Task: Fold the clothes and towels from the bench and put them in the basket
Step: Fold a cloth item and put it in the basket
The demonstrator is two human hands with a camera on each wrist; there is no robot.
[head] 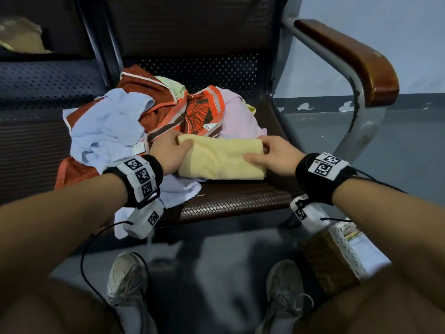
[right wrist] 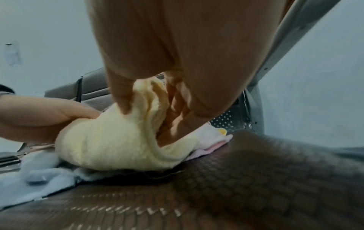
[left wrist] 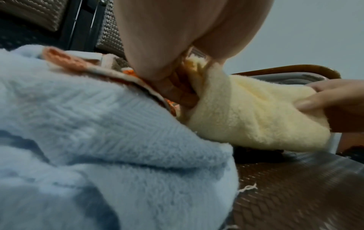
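You are holding a folded yellow towel (head: 220, 158) at both ends, low over the front part of the table (head: 236, 198), its woven brown seat showing beneath and in front of it. Your left hand (head: 168, 153) is gripping the towel's left end, thumb lying on top and fingers (left wrist: 177, 91) curled underneath, so that grip is clamped on the towel. Your right hand (head: 277, 155) is doing the same at the right end: the thumb is pressing into the top layer while the fingers (right wrist: 177, 109) are tucking in among the folded layers, so this grip is clamped on the towel too. Behind and to the left of the towel, a loose heap is lying on the seat: a light blue towel (head: 106, 131) nearest your left wrist, a rust-red towel (head: 149, 92) with pale edging behind it, an orange patterned cloth (head: 199, 109) in the middle, and a pink cloth (head: 237, 116) at the right, just behind the yellow towel. The blue towel's edge is trailing over the front of the seat. The basket (head: 337, 256), brown woven with a white perforated lining, is standing on the floor by your right foot, below your right forearm.
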